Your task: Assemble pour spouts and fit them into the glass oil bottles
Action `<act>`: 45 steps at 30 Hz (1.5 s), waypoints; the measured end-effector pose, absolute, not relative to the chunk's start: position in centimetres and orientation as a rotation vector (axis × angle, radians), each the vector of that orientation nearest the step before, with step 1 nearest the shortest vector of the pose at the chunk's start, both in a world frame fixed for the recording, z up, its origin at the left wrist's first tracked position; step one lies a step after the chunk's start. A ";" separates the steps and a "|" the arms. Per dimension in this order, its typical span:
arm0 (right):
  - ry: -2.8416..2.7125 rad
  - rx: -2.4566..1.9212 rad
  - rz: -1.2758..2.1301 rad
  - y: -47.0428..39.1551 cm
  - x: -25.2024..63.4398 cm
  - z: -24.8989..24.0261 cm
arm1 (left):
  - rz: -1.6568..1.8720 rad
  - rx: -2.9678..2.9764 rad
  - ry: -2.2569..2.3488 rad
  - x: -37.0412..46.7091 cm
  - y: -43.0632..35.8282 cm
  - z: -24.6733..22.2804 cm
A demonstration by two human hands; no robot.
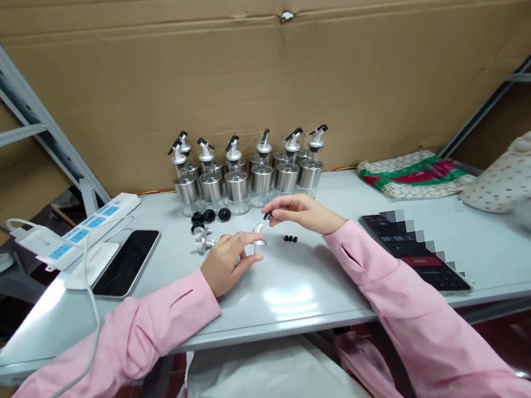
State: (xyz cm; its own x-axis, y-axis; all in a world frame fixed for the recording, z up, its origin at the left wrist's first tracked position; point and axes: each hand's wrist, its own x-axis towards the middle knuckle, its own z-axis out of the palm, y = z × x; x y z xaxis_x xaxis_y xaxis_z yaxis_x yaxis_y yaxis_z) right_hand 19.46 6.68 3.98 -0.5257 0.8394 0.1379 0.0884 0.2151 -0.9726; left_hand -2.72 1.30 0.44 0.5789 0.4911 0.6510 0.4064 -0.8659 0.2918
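Note:
My left hand (228, 262) is closed, its thumb and fingers around a silver pourer spout (259, 246) held just above the table. Close to the spout's tip, my right hand (305, 213) pinches a small black cap (267, 216). Several more small black caps (290, 239) lie in a short row below my right hand. Left of the spout, loose silver pourer spouts (202, 240) rest near several round black stoppers (209, 215). Behind both hands stand glass bottles with steel sleeves (237, 186), the front ones topped by silver pourers with black flip caps.
On the left are a power strip (95, 228), a white box-like device (87, 271), a dark phone (128, 263) and a white cable (94, 317) crossing my left sleeve. A second phone (410, 250), a patterned cloth pouch (409, 177) and a dotted bottle (515, 168) occupy the right.

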 end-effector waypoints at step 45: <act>-1.388 -0.586 1.703 3.8 16.9 4.5 | 1.319 2.756 0.628 -2.5 0.9 0.7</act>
State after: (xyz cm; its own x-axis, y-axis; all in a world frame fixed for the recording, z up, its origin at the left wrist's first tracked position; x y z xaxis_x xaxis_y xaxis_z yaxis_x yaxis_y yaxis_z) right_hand 16.94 3.75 4.52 -0.5374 0.8302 0.1483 -0.3124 -0.0327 -0.9494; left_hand -2.51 0.88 0.68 0.5616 0.3652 0.7425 0.3464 -0.9187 0.1899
